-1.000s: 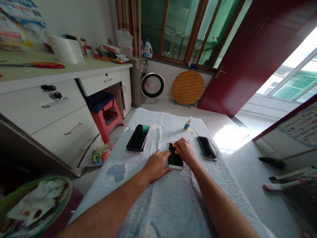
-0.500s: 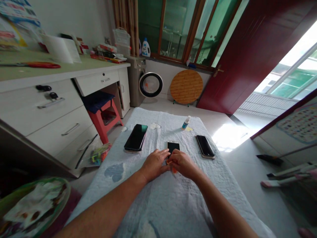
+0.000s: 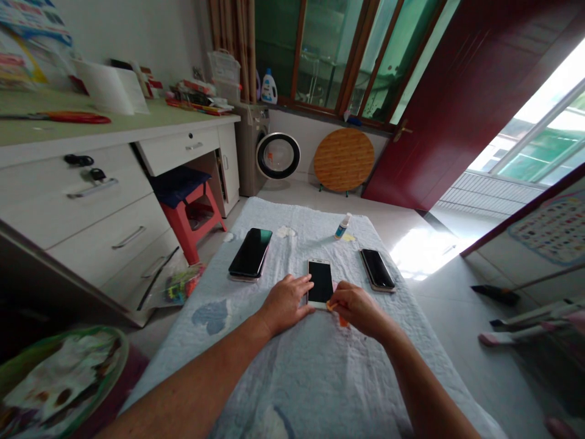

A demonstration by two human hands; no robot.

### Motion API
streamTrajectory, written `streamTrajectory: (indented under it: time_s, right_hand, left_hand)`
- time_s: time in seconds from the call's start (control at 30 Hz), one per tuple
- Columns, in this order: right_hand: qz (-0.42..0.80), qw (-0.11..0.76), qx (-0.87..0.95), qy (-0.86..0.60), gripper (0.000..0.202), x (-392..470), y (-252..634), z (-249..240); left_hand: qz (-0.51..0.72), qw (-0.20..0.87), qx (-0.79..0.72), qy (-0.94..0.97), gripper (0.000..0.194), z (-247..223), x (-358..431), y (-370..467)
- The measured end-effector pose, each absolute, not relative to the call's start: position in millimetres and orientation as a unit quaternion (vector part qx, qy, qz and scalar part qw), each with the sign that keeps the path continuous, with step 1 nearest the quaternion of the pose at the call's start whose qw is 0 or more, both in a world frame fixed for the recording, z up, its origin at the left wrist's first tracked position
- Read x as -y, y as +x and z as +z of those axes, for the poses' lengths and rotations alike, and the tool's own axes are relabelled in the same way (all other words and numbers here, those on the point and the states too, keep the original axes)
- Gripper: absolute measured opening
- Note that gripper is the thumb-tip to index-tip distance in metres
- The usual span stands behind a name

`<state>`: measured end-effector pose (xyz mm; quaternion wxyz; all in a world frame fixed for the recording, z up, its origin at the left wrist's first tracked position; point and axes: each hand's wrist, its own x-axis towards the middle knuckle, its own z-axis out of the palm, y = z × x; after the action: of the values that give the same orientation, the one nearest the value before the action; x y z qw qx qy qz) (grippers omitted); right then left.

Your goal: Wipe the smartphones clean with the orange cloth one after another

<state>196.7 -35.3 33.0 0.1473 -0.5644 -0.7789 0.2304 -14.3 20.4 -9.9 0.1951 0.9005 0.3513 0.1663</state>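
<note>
A white smartphone (image 3: 320,281) with a dark screen lies face up on the light blue cloth cover. At its left side my left hand (image 3: 286,303) holds it in place, fingertips on the edge and thumb by the lower left corner. My right hand (image 3: 354,306) is closed around a small orange cloth (image 3: 343,321) at the phone's lower right corner; most of the cloth is hidden by the fingers. A larger black phone (image 3: 251,253) rests on another flat item to the left. To the right lies another dark-screened phone (image 3: 377,269). A small spray bottle (image 3: 342,226) stands beyond them.
The quilted cover (image 3: 292,378) drapes over the low table. Left are a white desk (image 3: 183,141), a red stool (image 3: 194,210) and a full waste bin (image 3: 123,360). Farther back stand a washing machine (image 3: 251,149) with its door open and a round wooden board (image 3: 343,160).
My right hand has moved right with the orange cloth, from across the phone's lower part to its lower right corner, uncovering the screen. My left hand has stayed in place.
</note>
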Motion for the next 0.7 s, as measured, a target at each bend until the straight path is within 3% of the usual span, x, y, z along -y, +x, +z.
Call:
streamTrajectory:
  time_s: [0.3,0.7]
  right_hand:
    - [0.227,0.180,0.799,-0.527,0.017,26,172,21]
    - [0.115,0.200,0.724,-0.650,0.016,-39,193,3]
  left_hand:
    - [0.171,0.182,-0.351,0.903,0.050,-11,-20,-14]
    - [0.165,0.186,-0.348,0.904,0.051,-7,-19,-15]
